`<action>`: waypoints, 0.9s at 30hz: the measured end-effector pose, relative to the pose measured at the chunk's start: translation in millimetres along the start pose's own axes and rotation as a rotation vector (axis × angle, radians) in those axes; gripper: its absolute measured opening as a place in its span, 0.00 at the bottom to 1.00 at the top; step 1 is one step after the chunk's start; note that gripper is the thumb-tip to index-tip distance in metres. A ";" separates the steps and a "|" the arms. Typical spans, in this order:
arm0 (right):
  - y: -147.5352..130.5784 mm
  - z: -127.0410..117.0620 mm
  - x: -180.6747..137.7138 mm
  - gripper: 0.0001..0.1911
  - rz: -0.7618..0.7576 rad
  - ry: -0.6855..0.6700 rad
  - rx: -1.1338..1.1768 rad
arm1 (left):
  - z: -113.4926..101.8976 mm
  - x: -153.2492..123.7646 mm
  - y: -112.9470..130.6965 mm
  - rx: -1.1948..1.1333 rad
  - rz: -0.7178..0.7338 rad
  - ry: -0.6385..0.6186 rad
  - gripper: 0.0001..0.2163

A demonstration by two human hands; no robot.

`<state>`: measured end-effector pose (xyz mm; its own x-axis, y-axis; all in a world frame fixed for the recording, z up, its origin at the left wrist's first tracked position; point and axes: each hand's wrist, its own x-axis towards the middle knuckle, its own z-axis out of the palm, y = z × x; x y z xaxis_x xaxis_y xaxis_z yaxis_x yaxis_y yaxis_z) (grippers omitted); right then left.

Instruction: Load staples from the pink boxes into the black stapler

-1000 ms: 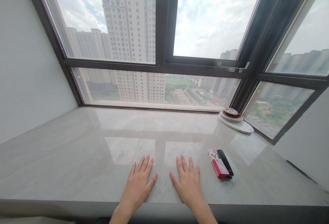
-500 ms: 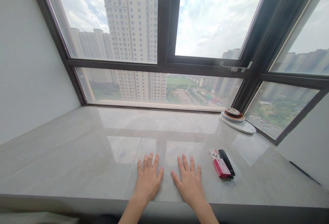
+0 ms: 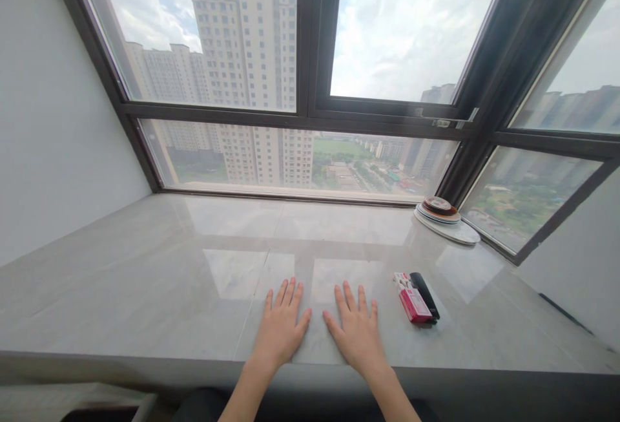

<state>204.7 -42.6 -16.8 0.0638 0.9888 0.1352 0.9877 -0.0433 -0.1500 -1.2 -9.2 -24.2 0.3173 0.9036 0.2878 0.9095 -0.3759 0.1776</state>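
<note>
Palm down on the pale, glossy stone windowsill [image 3: 159,305], my left hand [image 3: 281,322] has its fingers spread and holds nothing. Beside it, my right hand [image 3: 356,325] also lies flat with fingers apart, thumb toward the left thumb. To the right of my right hand is a small red-and-white box [image 3: 413,298] with printing on it. A black stapler [image 3: 425,295] lies against the far side of that box. Neither hand touches the box or the stapler.
In the far right corner, a stack of round plates and discs [image 3: 440,210] sits by the dark window frame [image 3: 305,122]. A thin dark strip [image 3: 566,313] runs along the right wall's foot. Below the sill's front edge, a pale piece of furniture [image 3: 72,399] shows at lower left.
The view has tilted down slightly, so the sill and its objects sit higher in the picture. My left hand's fingers have shifted a little; both hands stay flat on the sill.
</note>
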 end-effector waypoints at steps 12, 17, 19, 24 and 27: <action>0.0 2.0 0.4 0.38 -0.009 0.025 0.007 | -4.8 -0.9 -0.4 -0.050 0.021 -0.022 0.28; 1.0 4.1 0.7 0.38 -0.014 0.035 0.007 | -3.1 0.4 0.8 -0.034 0.009 -0.025 0.28; 1.1 4.9 0.9 0.38 -0.011 0.032 0.008 | -3.1 0.6 0.8 -0.032 0.012 -0.030 0.28; 0.8 5.5 1.3 0.38 -0.009 0.030 0.004 | -5.1 0.6 -0.1 -0.033 0.019 -0.047 0.29; 0.0 4.7 1.2 0.38 -0.008 0.022 -0.001 | -6.0 0.7 -0.3 -0.031 0.021 -0.052 0.29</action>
<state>204.1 -40.8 -21.2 0.0595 0.9857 0.1577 0.9883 -0.0359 -0.1482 -2.8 -9.7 -18.4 0.3502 0.9048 0.2421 0.8942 -0.3999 0.2010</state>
